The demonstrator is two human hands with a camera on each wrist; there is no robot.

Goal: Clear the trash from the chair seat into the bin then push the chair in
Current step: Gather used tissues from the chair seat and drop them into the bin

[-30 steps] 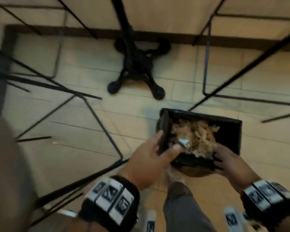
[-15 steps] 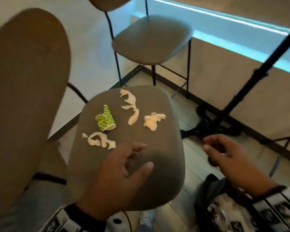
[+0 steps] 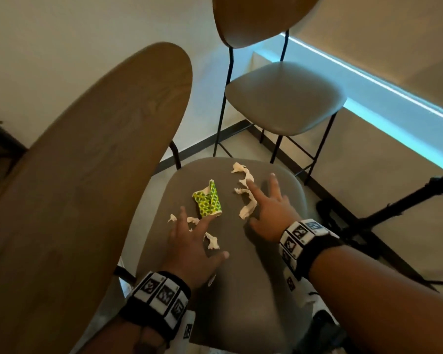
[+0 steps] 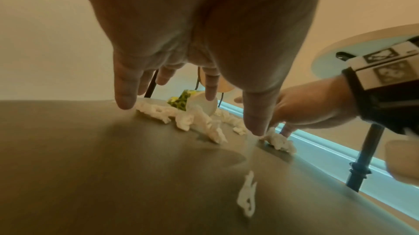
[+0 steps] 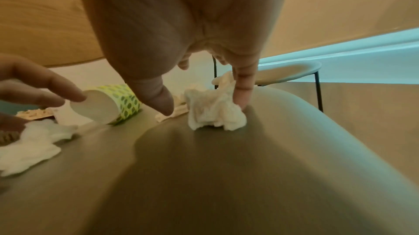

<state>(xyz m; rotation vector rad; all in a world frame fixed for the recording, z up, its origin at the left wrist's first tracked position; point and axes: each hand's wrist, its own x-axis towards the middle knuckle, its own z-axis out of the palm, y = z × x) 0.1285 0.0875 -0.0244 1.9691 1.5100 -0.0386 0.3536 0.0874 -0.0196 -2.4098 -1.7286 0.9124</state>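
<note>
The grey chair seat (image 3: 241, 272) carries a crushed green-dotted paper cup (image 3: 207, 200) lying on its side, a long torn tissue strip (image 3: 248, 200) and smaller tissue scraps (image 3: 212, 241). My left hand (image 3: 197, 233) hovers with spread fingers over the near scraps, one fingertip by the cup's base (image 4: 204, 106). My right hand (image 3: 261, 203) reaches over the seat's right part with fingers spread. In the right wrist view a crumpled tissue wad (image 5: 213, 111) lies between its thumb and a finger, and the finger touches it. Neither hand grips anything.
The chair's wooden backrest (image 3: 87, 175) rises at the left. A second chair (image 3: 284, 98) stands behind against the wall. A black pole on a stand (image 3: 394, 208) slants in at the right, near a ledge with a blue light strip (image 3: 394, 98).
A second ago both hands were at the black bin on the floor. The view then swung to the chair, and both hands have now reached forward onto the seat among the trash.
</note>
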